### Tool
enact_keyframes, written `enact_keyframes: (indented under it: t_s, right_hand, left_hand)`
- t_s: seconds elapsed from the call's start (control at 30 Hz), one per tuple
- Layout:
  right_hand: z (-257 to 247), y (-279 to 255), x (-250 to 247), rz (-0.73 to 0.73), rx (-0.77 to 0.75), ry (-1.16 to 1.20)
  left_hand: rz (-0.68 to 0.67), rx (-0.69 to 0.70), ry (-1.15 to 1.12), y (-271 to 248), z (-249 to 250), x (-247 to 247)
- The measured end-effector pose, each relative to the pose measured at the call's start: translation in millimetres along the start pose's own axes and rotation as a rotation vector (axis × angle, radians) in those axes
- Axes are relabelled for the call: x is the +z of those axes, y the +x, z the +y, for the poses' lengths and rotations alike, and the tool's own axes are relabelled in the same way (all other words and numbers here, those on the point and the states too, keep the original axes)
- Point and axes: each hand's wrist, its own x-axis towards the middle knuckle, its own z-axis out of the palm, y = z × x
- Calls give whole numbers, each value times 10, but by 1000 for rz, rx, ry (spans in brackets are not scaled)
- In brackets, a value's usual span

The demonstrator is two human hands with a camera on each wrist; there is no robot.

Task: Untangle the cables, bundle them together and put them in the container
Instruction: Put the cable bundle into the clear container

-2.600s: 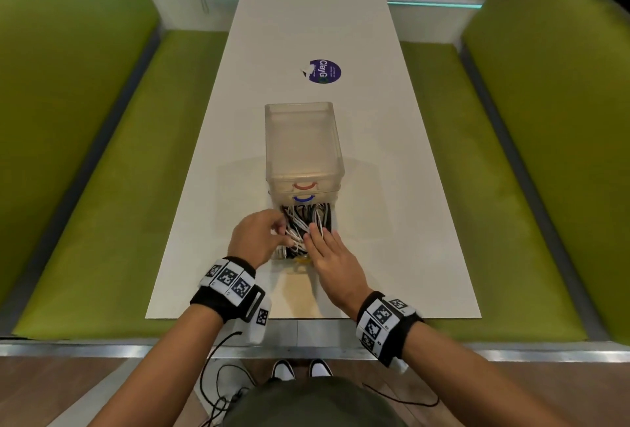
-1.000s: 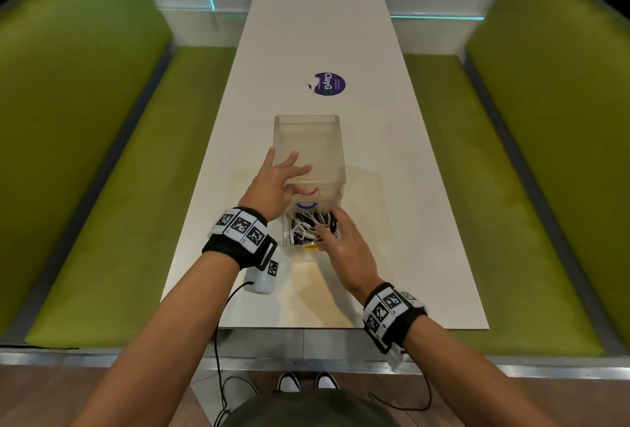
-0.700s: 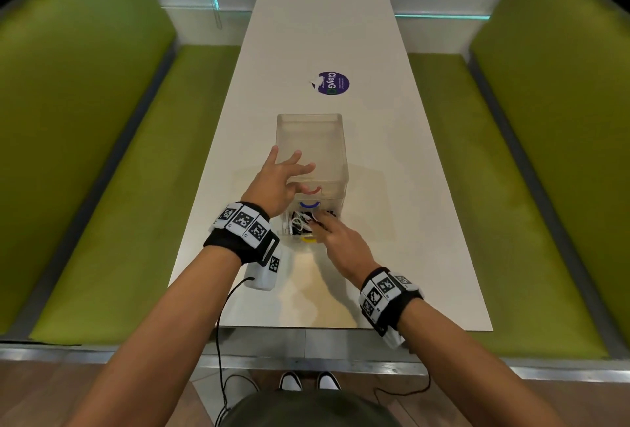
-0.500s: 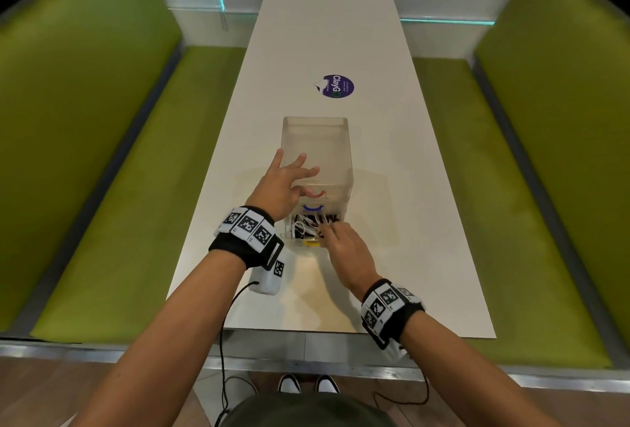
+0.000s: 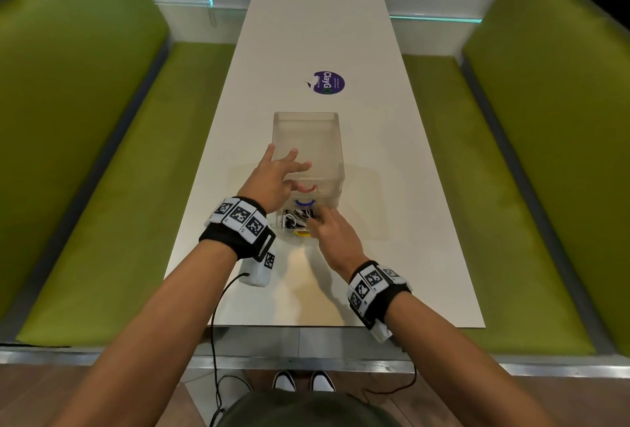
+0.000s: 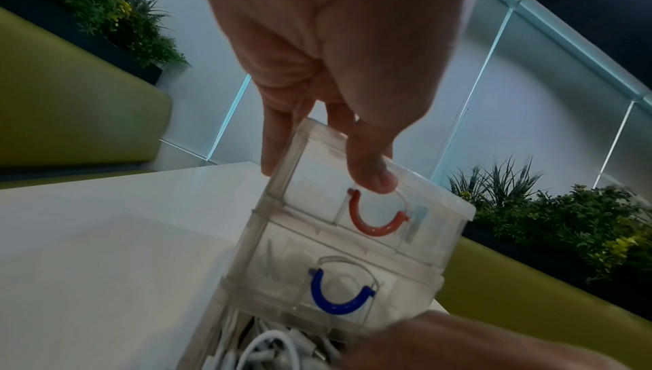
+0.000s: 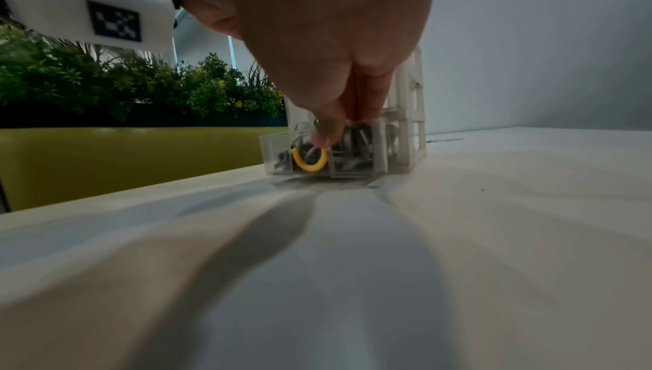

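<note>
A clear plastic drawer unit (image 5: 308, 133) stands mid-table with a red handle (image 6: 374, 222), a blue handle (image 6: 338, 298) and a yellow handle (image 7: 310, 162). Its bottom drawer (image 7: 275, 153) is partly pulled out and holds bundled black and white cables (image 5: 296, 218). My left hand (image 5: 283, 171) rests spread on the unit's top, its thumb (image 6: 370, 172) on the front just above the red handle. My right hand (image 5: 324, 223) has straight fingers laid on the cables and the drawer's front edge, with the thumb tip at the yellow handle.
The long white table (image 5: 392, 188) carries a purple round sticker (image 5: 329, 83) beyond the unit. Green benches (image 5: 102, 188) run along both sides. Plants (image 7: 141, 83) line the booth's back. A thin black wire hangs from my left wristband over the near table edge.
My left hand left the cables and settled on the unit's top. Under my right hand the bottom drawer has slid further in, so less of the cables shows.
</note>
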Motion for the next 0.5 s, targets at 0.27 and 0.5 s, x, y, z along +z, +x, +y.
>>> enact_keyframes:
  t_s: [0.27, 0.5]
  right_hand:
    - [-24, 53, -104, -155, -99, -105]
    - [-30, 188, -109, -49, -223, -172]
  left_hand:
    - [-2, -8, 21, -56, 68, -25]
    - [-7, -26, 28, -44, 50, -9]
